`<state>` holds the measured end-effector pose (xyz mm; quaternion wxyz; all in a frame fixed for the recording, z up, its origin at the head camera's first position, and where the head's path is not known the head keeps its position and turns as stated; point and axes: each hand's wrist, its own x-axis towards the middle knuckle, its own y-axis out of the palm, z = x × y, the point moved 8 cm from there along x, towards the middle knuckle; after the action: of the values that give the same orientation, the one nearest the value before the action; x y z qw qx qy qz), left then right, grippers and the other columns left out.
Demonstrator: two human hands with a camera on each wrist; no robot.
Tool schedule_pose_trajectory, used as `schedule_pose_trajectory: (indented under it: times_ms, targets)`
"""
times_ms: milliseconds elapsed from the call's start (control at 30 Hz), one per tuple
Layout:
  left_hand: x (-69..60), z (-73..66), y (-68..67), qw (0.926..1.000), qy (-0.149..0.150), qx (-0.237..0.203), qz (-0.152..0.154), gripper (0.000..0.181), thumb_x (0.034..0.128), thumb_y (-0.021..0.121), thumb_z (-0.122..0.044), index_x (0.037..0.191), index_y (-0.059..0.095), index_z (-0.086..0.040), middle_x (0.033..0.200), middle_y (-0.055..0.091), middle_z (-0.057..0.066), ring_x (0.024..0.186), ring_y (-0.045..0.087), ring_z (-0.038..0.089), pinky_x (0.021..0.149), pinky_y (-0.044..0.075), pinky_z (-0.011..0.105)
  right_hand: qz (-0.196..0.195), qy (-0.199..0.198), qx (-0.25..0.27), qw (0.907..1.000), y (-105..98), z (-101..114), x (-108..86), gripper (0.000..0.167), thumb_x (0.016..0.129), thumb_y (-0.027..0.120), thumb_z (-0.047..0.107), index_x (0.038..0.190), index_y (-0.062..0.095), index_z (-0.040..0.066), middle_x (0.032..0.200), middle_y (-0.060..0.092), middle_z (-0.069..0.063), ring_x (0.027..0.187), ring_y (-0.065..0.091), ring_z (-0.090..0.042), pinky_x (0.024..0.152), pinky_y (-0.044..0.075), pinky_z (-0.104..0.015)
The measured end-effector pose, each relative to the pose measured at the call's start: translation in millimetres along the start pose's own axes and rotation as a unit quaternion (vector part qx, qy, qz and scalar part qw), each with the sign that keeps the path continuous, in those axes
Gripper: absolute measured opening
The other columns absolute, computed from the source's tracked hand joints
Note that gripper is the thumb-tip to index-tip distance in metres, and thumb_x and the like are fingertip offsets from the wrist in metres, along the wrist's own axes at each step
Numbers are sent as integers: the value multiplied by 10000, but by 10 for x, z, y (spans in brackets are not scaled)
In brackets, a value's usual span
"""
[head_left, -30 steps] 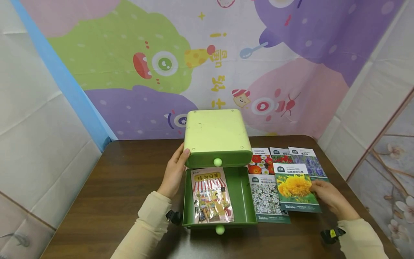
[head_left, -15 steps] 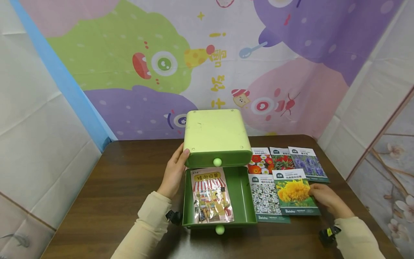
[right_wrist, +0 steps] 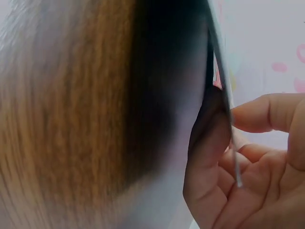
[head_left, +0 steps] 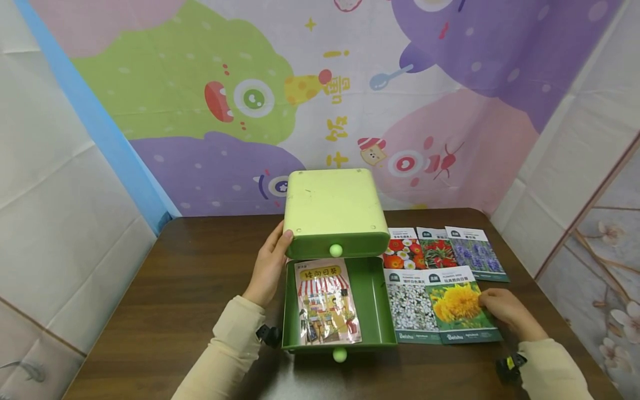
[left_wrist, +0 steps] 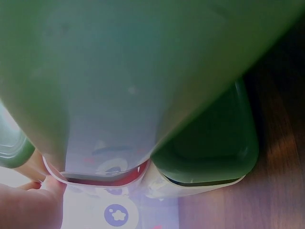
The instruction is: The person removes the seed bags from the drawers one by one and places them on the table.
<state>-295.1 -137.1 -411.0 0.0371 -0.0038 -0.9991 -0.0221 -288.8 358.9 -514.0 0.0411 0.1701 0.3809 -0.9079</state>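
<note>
A light-green storage box with green drawers stands at the middle of the table. Its lower drawer is pulled out and holds a pink illustrated packet. My left hand rests along the box's left side, fingers fairly straight and thumb at the front corner; in the left wrist view part of the hand shows beside the drawers. On the right, my right hand pinches the right edge of a yellow-flower seed packet. The right wrist view shows thumb and fingers on either side of the thin packet edge.
Left of the yellow packet lies a white-flower seed packet. Behind are a poppy packet, a red-flower packet and a purple-flower packet. A printed cloth hangs behind the dark wooden table.
My right hand has brought the yellow-flower packet lower, toward the table's front, so it now lies level beside the white-flower packet. My left hand has stayed on the storage box.
</note>
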Motion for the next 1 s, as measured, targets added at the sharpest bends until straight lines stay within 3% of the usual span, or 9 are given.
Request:
schedule_pose_trajectory:
  times_ms: [100,300,533,733,1000]
  targets:
    - [-1,2,-1,10000,4,5,-1,591,1019,488,-438,1549,287,-272,1591,309,0,1423,352,220,1071,363,474,-24,-1,-80,10000,3,-7,-23,177,860,488,119,801,598,-7,715,482,-30,605,415,-150,535,380,-295]
    - [-10,-2,3,10000,22,-27,9,594,1019,490,-436,1550,285,-266,1591,308,2,1426,350,221,1096,353,490,-106,48,-177,9998,-3,-19,-43,244,884,507,156,856,621,-58,769,547,-71,664,477,-163,557,437,-299]
    - [-7,-8,7,10000,42,-30,30,591,1023,484,-428,1552,280,-259,1593,304,6,1418,360,223,1088,359,485,-180,281,-328,9989,-2,-83,-47,247,897,531,195,771,624,3,701,510,-32,639,486,-155,540,479,-298]
    - [-4,-13,11,10000,37,-83,34,597,1023,484,-427,1554,277,-248,1591,308,14,1409,374,232,1092,361,480,-160,225,-594,9979,-18,-55,-64,265,881,545,217,735,647,21,674,519,-19,602,470,-150,524,467,-303]
    - [-4,-18,13,9999,40,-110,40,600,1022,486,-431,1554,277,-248,1594,302,11,1424,355,226,1114,344,491,-153,278,-687,9971,-41,-61,-64,295,886,570,226,852,675,-47,799,621,-102,695,536,-195,566,489,-323]
